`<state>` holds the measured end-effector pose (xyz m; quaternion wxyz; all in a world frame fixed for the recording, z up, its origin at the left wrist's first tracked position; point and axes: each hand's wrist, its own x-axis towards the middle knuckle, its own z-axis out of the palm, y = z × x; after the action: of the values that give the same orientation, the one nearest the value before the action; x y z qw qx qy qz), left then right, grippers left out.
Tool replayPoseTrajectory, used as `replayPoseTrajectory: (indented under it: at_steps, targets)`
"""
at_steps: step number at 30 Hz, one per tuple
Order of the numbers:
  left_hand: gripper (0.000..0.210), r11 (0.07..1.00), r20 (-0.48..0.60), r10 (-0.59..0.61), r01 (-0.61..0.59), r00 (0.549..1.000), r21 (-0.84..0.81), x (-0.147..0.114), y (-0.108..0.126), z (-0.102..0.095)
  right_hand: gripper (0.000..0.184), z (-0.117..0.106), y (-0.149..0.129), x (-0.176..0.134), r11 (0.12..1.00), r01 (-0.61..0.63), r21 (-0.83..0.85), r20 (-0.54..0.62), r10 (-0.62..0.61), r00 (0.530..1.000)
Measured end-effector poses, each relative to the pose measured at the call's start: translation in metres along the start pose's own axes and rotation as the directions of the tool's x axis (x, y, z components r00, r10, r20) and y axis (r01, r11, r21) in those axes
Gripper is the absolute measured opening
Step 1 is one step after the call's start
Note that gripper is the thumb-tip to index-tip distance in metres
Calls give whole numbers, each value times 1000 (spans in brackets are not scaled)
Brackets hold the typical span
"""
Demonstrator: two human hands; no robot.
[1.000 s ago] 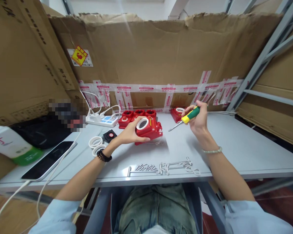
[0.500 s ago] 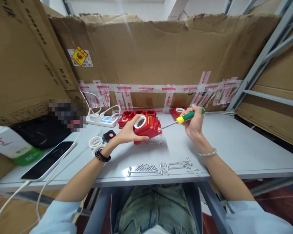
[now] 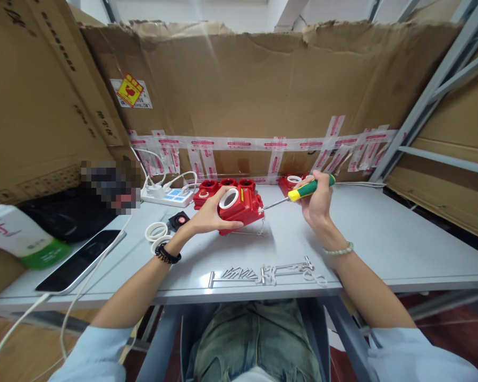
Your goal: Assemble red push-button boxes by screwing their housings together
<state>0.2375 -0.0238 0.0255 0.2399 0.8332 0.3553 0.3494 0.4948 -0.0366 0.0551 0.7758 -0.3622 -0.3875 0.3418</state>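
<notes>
My left hand point(image 3: 209, 216) grips a red housing point(image 3: 245, 209) by its left side, tilting it over the table. A white ring surrounds the round opening in its face, and a thin white cord dangles beneath. In my right hand point(image 3: 317, 201) is a screwdriver point(image 3: 308, 189) with a green and yellow handle, fingers wrapped round it. Its shaft points left, with the tip at the housing's right end, by a small white cord knot. Whether the tip sits in a screw is too small to tell.
More red housings point(image 3: 207, 187) stand behind, near a white power strip point(image 3: 171, 197). Loose white rings point(image 3: 156, 232) and a black square part point(image 3: 179, 220) lie left. Metal pins point(image 3: 239, 273) and T-shaped bars with cord line the front edge. A phone point(image 3: 77, 260) and bottle point(image 3: 19, 239) are far left.
</notes>
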Motion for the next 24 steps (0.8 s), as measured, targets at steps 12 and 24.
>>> replayPoseTrajectory:
  at_steps: [12,24]
  targets:
    - [79,998,-11,6,-6,1000,55,2,-5,-5,32,-10,-8,3,989,27,-143,242,8,970]
    - [75,999,-67,10,-7,998,49,3,-2,-7,21,-6,2,-8,817,381,-432,398,-207,894]
